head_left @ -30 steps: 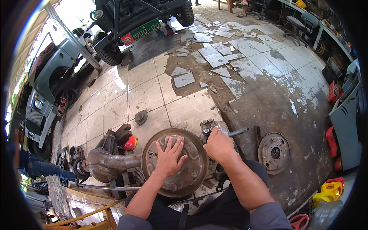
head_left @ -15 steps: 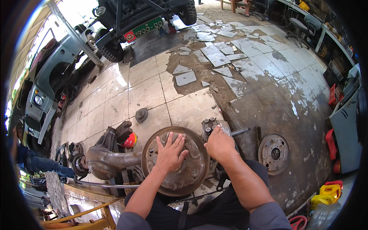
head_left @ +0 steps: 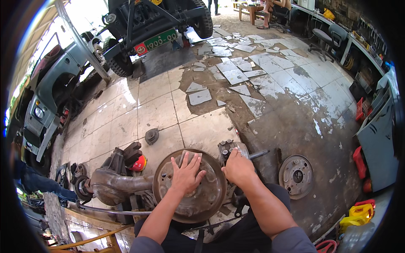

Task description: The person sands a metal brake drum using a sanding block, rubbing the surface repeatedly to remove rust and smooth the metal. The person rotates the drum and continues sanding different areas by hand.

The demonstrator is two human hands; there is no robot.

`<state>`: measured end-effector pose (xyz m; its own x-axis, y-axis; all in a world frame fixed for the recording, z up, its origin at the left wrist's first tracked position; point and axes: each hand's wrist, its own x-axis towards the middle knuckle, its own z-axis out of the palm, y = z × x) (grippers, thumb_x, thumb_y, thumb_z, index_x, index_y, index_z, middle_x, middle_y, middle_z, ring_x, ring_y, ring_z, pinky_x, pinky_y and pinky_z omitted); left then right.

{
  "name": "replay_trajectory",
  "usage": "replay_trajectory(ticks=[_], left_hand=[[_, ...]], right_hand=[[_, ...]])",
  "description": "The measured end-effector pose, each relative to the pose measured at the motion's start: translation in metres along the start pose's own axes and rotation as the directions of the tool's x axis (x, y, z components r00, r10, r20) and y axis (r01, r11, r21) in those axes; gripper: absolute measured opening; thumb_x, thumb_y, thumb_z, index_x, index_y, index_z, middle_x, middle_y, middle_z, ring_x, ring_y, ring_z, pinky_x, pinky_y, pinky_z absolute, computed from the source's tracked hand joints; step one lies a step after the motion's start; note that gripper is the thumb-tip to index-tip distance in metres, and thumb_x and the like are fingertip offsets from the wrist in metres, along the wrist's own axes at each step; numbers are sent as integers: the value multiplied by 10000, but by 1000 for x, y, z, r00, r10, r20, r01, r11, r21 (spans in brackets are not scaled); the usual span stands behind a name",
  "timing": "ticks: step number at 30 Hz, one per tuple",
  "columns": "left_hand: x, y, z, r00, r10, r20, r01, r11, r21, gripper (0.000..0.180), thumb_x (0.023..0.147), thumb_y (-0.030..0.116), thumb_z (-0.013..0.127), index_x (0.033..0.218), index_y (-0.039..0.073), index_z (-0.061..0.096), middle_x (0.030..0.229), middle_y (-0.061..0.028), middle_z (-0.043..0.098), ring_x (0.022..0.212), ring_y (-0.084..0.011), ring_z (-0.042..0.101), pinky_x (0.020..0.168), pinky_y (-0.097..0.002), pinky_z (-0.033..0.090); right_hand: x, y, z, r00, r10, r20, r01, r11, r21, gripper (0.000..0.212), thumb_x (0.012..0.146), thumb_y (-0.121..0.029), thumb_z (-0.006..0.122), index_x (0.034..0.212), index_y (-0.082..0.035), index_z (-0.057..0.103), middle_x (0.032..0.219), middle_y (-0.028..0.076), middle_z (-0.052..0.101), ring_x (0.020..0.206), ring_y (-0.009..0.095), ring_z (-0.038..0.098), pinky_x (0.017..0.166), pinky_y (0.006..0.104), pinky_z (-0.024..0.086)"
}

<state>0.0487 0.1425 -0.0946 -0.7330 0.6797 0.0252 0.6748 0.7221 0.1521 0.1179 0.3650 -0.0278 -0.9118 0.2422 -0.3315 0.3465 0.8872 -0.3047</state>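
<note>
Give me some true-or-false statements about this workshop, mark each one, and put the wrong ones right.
1. The left hand is spread over the large round metal disc. True.
2. The right hand is tucked away in the person's lap. False: the right hand is at the bolt-topped metal part beside the disc.
3. A smaller round disc lies on the floor to the right. True.
4. Every floor tile is whole. False: many tiles farther back are broken.
5. A dark vehicle in the background bears a green plate. True.
</note>
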Motion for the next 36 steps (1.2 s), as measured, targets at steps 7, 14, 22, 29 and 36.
replay_trajectory(ticks=[7,14,22,29,36], left_hand=[[-7,4,-3,999,-15,38,15,1000,4,692,1057,604,345,1558,139,455,1646,-29,398,1563,-336,248,1160,-796,26],[-8,15,10,994,-102,-35,99,993,-59,673,1063,590,344,1536,134,490,1638,-27,413,1567,-333,235,1159,-795,10],[0,9,-5,995,-92,32,93,995,-38,649,1069,563,361,1533,128,491,1639,-21,412,1559,-342,255,1152,-804,18],[-15,14,3,996,-89,-6,89,996,-26,613,1076,536,368,1531,144,492,1639,-15,411,1556,-341,262,1154,-803,39],[-24,18,8,994,-107,-23,106,994,-16,603,1078,521,377,1528,136,494,1635,-21,417,1556,-343,261,1152,-805,46]], right_hand=[[4,-1,8,998,25,-57,-28,998,-58,950,889,-390,775,1466,206,312,1331,300,584,1142,367,670,949,412,557],[2,1,12,998,-9,-64,6,999,-51,953,890,-399,772,1464,211,317,1341,308,581,1144,366,671,947,402,556],[2,4,12,997,-15,-70,14,1000,-16,949,889,-392,774,1470,203,317,1345,308,579,1158,377,665,949,400,557],[2,4,13,995,-8,-98,6,1000,-29,937,883,-383,781,1457,204,330,1318,295,592,1133,370,675,932,420,565],[-1,1,2,1000,5,-9,-4,1000,15,941,919,-395,736,1479,210,283,1397,333,545,1200,398,649,991,431,542]])
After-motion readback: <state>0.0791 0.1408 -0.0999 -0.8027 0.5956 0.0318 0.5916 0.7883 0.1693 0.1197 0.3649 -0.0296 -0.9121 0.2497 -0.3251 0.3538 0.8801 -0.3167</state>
